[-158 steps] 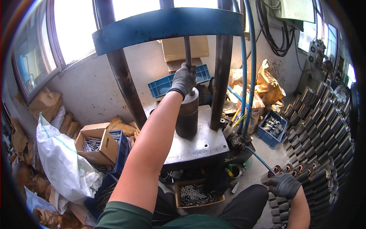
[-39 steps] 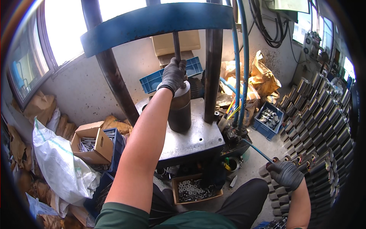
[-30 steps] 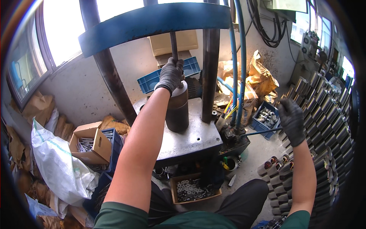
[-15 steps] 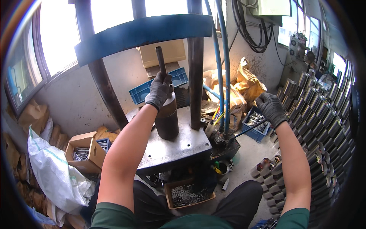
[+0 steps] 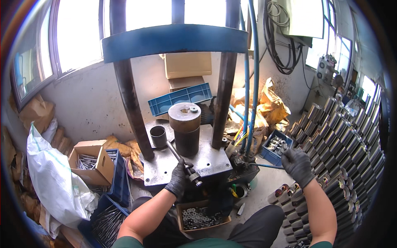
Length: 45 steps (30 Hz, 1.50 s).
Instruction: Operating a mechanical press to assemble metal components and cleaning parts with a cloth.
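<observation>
Centre of frame: matt metal cylinder (image 5: pixel 186 142); scuffed, shiny metal plate (image 5: pixel 207 159); smooth metal rod (image 5: pixel 175 151); matt cloth left glove (image 5: pixel 178 180). Left: creased woven-plastic sack (image 5: pixel 54 177), matt cardboard box (image 5: pixel 89 175). Right: glossy metal tubes (image 5: pixel 335 142).

A metal counter (image 5: pixel 217 157) carried a dark upright cylinder (image 5: pixel 185 136) and, left of it, an open-topped cup (image 5: pixel 159 142); on the floor (image 5: pixel 265 175) stood a blue crate (image 5: pixel 271 156) and stacked metal tubes (image 5: pixel 326 142).

We are holding a grey metal rod (image 5: pixel 175 152) aslant, its thicker, stepped end (image 5: pixel 195 179) jutting just right of our grip.
</observation>
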Available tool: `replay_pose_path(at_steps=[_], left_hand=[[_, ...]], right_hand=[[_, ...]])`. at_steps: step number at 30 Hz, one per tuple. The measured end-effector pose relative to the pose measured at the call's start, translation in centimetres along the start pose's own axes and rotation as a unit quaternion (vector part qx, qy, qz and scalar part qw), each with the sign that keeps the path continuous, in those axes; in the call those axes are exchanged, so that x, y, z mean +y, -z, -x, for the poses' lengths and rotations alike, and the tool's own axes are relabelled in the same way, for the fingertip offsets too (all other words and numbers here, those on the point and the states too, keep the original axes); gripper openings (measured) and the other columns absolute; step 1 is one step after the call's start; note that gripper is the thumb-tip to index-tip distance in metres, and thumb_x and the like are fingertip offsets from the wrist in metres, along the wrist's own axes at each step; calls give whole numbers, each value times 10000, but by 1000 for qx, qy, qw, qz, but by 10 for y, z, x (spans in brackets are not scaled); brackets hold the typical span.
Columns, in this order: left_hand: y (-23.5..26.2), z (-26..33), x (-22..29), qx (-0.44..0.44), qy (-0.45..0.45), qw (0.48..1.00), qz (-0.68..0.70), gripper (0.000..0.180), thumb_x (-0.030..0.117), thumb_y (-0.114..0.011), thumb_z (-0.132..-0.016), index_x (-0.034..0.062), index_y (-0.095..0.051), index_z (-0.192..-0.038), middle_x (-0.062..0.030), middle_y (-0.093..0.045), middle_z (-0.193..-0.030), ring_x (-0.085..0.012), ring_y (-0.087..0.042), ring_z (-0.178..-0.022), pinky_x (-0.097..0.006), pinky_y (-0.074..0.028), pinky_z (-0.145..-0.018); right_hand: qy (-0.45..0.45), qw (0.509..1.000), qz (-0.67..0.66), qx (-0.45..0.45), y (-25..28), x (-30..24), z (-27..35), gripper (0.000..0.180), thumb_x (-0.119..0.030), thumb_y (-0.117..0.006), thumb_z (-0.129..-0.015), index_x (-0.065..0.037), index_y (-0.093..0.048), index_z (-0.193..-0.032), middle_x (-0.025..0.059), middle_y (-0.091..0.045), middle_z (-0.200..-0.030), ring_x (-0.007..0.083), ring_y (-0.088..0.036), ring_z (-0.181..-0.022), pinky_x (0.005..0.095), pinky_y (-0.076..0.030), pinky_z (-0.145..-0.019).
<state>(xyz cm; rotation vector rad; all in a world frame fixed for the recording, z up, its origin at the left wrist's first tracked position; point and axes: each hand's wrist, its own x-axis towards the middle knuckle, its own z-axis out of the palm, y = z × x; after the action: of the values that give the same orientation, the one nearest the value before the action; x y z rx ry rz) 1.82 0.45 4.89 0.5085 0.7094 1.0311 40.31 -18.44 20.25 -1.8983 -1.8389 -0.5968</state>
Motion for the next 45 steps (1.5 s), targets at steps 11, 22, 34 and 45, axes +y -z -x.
replay_pose_path(at_steps=[11, 22, 34, 45], left_hand=[[45, -31, -12, 86, 213, 968, 97, 527, 603, -507, -1021, 97, -641, -961, -109, -616, -773, -309, -631, -697, -542, -575, -686], [23, 44, -84, -205, 45, 945, -250, 199, 204, -771, -963, 59, -642, -1008, -5, -640, -771, -136, -643, -699, -336, -578, -647], [20, 59, -85, -371, -321, 585, -646, 510, 30, -682, -762, 50, -612, -1267, -206, -670, -1199, -443, -624, -1091, -510, -516, -948], [6, 56, -120, -502, -357, 400, -679, 374, 86, -731, -740, 95, -714, -1113, -126, -691, -1131, -369, -650, -1069, -475, -528, -931]], right_hand=[[44, 997, -57, 40, 6, -62, 33, 125, -66, -720, -839, -50, -698, -961, 179, -694, -872, 382, -687, -808, 460, -543, -729], [-195, 789, -574, -99, -114, -149, 116, 169, -170, -688, -999, -22, -721, -1074, 104, -759, -935, 202, -734, -848, 348, -592, -776], [-431, 273, -768, -387, -179, -216, 155, 438, -554, -643, -992, -126, -724, -1039, 53, -746, -824, 162, -688, -637, 294, -558, -592], [-515, 266, -743, -335, -179, -211, 170, 273, -355, -703, -921, -138, -594, -799, 8, -577, -616, 135, -526, -422, 296, -408, -362]])
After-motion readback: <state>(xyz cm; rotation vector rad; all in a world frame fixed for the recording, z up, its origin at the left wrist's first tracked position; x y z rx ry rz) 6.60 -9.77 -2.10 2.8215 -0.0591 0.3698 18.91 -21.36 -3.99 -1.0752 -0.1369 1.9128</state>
